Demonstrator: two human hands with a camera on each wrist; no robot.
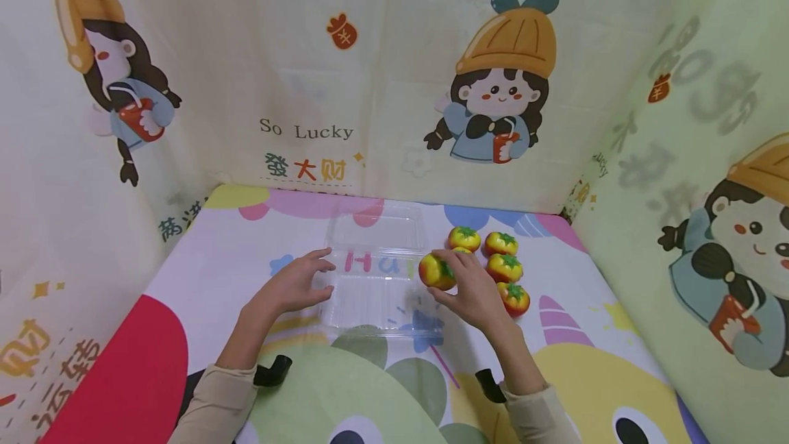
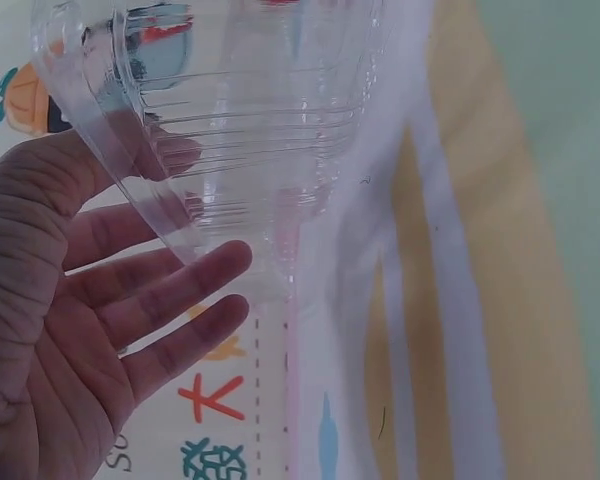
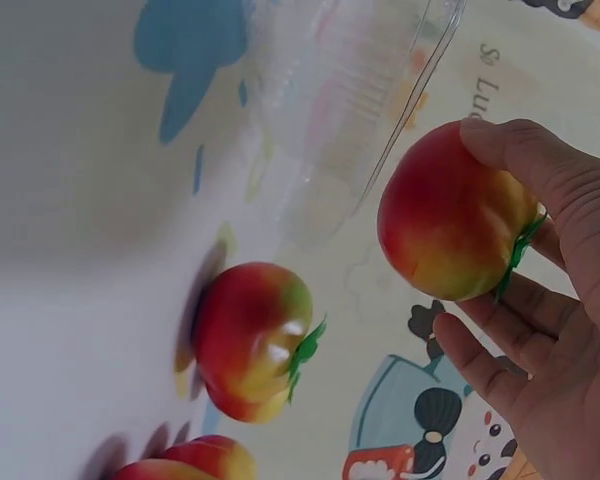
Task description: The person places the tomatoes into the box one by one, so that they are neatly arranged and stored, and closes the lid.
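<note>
So the right hand (image 1: 471,286) has a red-and-yellow fake tomato (image 1: 436,271) pinched between thumb and fingers, right around the center of the frame, overlapping the right edge of a clear plastic clamshell box (image 1: 379,303). In the right wrist view the leafy green top faces the palm and the round bottom points away. Probably a comfy hold, since the thumb sits on one side and the fruit's far side is left uncovered.

The left hand (image 1: 298,283) isn't gripping anything that I can see. Fingers are loosely spread at the box's left side, and some show through the plastic in the left wrist view. Can't tell if they're actually touching it. My guess is it's there to steady the box — that thin stuff looks like it'd skid at a nudge.

The lid (image 1: 376,228) lies flipped back toward the top of the frame, which makes sense: it keeps the base reachable from above. The other tomatoes (image 1: 505,268) sit bunched right of center, one partly hidden behind the held one. Handy spot for the right hand, I'd say — no reaching across the box. Everything's on a cartoon-print tablecloth (image 1: 228,259).
</note>
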